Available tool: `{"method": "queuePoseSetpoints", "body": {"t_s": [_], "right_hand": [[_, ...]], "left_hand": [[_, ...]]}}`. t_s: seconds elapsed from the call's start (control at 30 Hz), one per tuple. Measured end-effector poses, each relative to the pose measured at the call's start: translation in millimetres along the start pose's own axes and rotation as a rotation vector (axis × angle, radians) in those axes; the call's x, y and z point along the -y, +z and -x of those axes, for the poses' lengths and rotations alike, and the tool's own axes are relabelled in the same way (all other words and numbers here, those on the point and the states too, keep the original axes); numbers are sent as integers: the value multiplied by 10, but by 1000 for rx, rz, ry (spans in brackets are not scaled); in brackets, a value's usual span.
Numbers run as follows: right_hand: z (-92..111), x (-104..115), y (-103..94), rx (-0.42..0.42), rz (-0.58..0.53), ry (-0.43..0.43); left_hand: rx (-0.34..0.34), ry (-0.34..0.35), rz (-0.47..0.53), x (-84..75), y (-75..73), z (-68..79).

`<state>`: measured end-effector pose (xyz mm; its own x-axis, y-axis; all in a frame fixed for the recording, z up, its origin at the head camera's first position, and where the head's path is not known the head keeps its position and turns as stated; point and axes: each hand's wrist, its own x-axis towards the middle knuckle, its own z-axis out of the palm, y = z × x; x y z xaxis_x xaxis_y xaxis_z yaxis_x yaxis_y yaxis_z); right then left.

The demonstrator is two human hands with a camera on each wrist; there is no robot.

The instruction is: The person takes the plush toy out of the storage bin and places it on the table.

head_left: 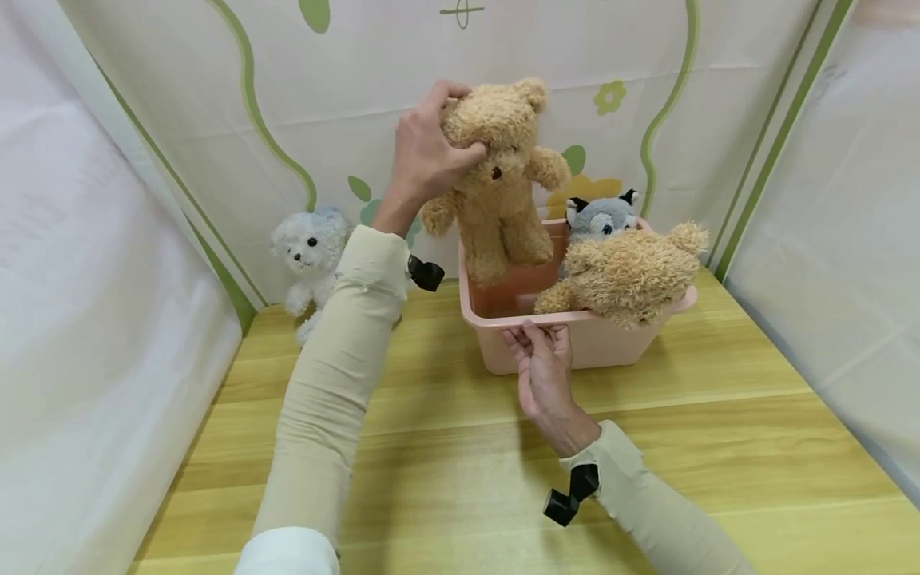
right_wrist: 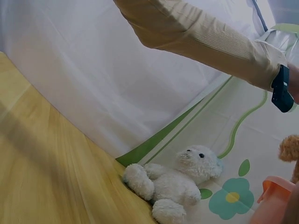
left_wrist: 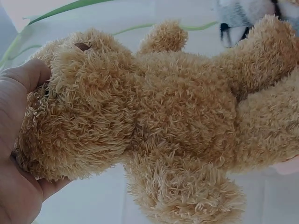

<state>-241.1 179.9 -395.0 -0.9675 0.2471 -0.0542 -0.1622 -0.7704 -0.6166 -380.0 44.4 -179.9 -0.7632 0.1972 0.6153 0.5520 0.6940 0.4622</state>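
We hold bear (head_left: 499, 208) by the head over bin's (head_left: 604, 345) L end.
Our L hand (head_left: 434, 145) has thumb + fingers spread round the head; can't tell if the feet are below rim level. Our R hand (head_left: 548, 374) is at the near rim, fingers part-bent; can't tell if it pinches. Best we grip firmly, steady bin w/ R, and angle legs clear of rim, 2nd bear (head_left: 640, 275) & grey toy (head_left: 602, 214) on the R.

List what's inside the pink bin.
The pink bin holds a gray plush toy, partly covered by a tan plush slumped over its front. What lies beneath them, or behind the held bear, is hidden.
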Motion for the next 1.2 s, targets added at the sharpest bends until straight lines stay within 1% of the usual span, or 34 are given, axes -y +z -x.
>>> {"method": "queuePoseSetpoints", "body": {"t_s": [0.17, 0.3, 0.4, 0.5, 0.63, 0.83, 0.93, 1.1, 1.2], "right_hand": [[8, 4, 0, 0, 0, 3], [11, -9, -1, 1, -2, 1], [4, -16, 1, 2, -3, -3], [-5, -24, 9, -2, 0, -5], [-17, -35, 14, -4, 0, -2], [-22, -55, 9, 0, 12, 10], [-24, -62, 11, -4, 20, 9], [-32, -78, 22, -10, 26, 9], [-36, -91, 25, -7, 30, 5]], "left_hand": [[-56, 28, 37, -44, -199, 19], [-91, 42, 35, -110, -385, 37], [-91, 46, 10, -144, -513, 54], [-75, 51, -23, -129, -631, 80], [-48, 53, -48, -50, -775, 120], [4, 9, -45, 120, -954, 199], [19, -7, -56, 210, -1014, 233], [56, -71, -70, 375, -1099, 293], [84, -96, -72, 483, -1141, 338]]}}
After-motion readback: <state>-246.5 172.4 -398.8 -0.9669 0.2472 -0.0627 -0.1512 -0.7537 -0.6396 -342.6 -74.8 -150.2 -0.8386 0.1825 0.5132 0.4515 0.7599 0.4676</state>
